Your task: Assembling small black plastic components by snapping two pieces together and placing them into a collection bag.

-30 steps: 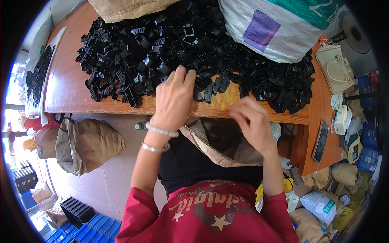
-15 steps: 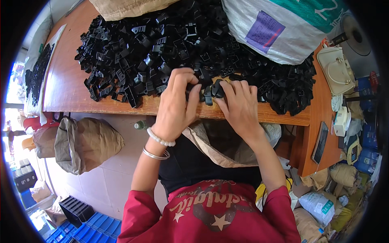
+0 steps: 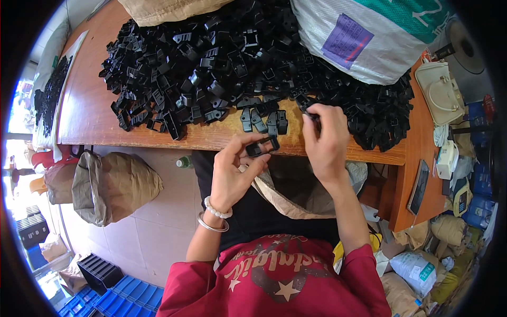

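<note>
My left hand (image 3: pixel 237 168) pinches a black plastic frame-shaped part (image 3: pixel 262 147) with an open middle, just off the table's front edge. Farther right, my right hand (image 3: pixel 326 134) is closed on a small black plastic part (image 3: pixel 306 104) at the edge of the pile; the fingers partly hide it. Between the hands, several small black plastic pieces (image 3: pixel 258 121) lie side by side on the wood. Behind them spreads a big heap of black plastic parts (image 3: pixel 185 74).
The wooden table (image 3: pixel 87 113) has a worn front edge. A white woven sack (image 3: pixel 359 37) and a brown paper bag (image 3: pixel 169 11) sit on the heap. An open sack (image 3: pixel 280 201) rests at my lap. A phone (image 3: pixel 418 186) and handbag (image 3: pixel 439 92) are at right.
My left hand has drawn back toward me with the frame-shaped part. My right hand has shifted right onto the pile. Small pieces now show lying between them.
</note>
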Demonstrator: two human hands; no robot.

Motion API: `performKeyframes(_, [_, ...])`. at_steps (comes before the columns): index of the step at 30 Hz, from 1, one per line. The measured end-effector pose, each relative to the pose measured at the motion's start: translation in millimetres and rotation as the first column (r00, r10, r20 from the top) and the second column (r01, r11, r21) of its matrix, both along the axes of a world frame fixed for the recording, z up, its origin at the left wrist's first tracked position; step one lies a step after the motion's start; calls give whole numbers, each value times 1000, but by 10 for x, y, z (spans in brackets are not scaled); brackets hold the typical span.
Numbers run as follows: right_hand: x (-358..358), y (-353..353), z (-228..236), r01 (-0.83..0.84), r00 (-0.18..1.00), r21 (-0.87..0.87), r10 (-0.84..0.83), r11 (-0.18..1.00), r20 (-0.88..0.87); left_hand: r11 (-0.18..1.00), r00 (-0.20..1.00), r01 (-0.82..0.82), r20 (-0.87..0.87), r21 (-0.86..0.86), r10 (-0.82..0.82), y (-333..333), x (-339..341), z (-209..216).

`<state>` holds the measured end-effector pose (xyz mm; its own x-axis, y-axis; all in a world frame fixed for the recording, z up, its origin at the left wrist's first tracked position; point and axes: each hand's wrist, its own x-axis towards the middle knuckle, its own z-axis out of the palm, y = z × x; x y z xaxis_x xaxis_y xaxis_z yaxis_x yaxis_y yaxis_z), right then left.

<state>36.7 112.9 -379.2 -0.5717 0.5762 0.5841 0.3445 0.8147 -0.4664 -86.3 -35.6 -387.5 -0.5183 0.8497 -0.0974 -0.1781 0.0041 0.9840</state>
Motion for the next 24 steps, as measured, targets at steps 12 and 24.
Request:
performKeyframes(12, [163, -316, 178, -401, 915, -179, 384, 899, -124, 990, 977, 143, 158, -9, -139, -24, 23, 194])
performKeyframes(24, [292, -357, 202, -317, 948, -502, 289, 805, -136, 994, 868, 80, -495, 70, -35, 72, 126, 236])
